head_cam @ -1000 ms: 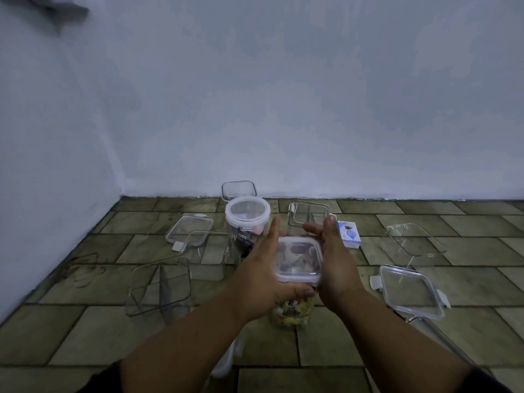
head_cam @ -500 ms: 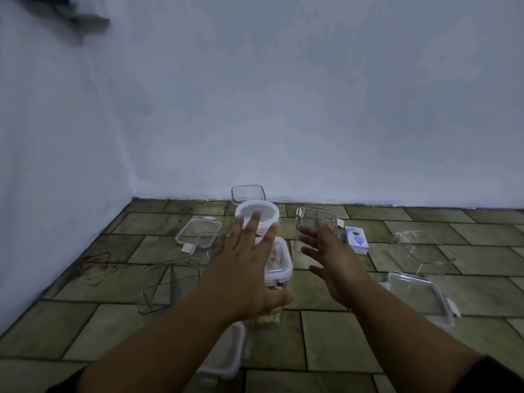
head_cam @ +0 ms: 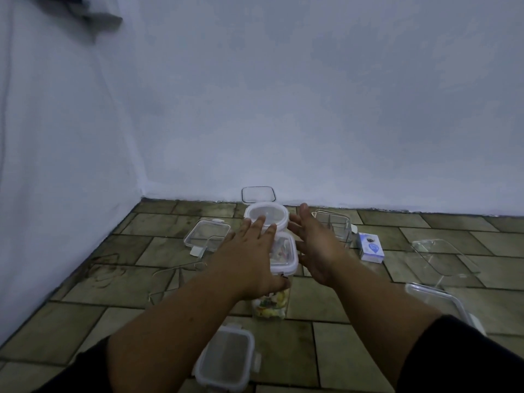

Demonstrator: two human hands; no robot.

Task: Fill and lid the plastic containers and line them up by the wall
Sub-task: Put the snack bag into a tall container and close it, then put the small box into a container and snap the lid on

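Observation:
A tall clear container (head_cam: 272,306) filled with colourful bits stands on the tiled floor, with a square white-rimmed lid (head_cam: 285,252) on top. My left hand (head_cam: 252,256) lies flat over the lid's left side, fingers straight, thumb down by the container's front. My right hand (head_cam: 312,245) hovers just right of the lid, fingers spread and straight, holding nothing. Behind them stands a round container with a white lid (head_cam: 266,217).
An empty square container (head_cam: 258,194) leans by the back wall. A clear box (head_cam: 336,226), a loose lid (head_cam: 206,236), a small blue-and-white box (head_cam: 371,246), an open tray (head_cam: 445,259), a lid at right (head_cam: 436,300) and a lidded container (head_cam: 226,360) lie around.
Both hands let go of the square lid, which now sits on the filled container. The hands opened and reached a little further forward; the view shifted slightly.

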